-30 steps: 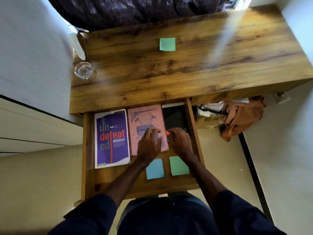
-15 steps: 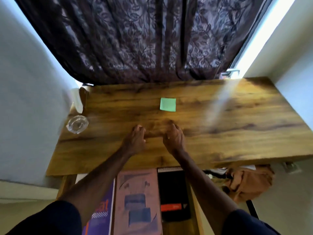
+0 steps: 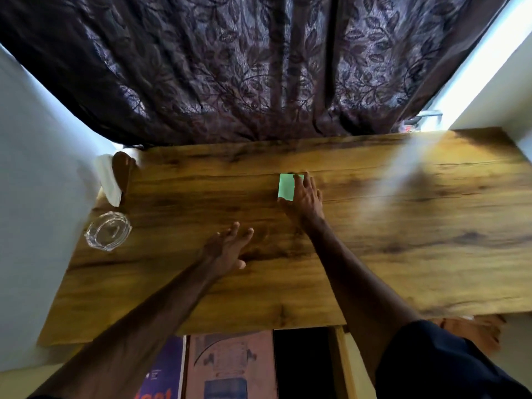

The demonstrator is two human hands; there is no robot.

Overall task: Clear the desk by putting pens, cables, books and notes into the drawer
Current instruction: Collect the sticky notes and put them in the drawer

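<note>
Already books (image 3: 230,367) are stowed in the drawer (image 3: 341,364), and the one green note (image 3: 285,186) left on the desk (image 3: 403,240) is touched by the flat fingers of the right hand (image 3: 305,197), the left hand (image 3: 227,249) spread empty.

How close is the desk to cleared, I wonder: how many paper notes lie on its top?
1. A green note lies at the back middle of the desk, partly under the right hand. The arms might hide another.

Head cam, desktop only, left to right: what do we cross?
glass dish → left hand → green sticky note, with the right hand lying partly over it
</note>
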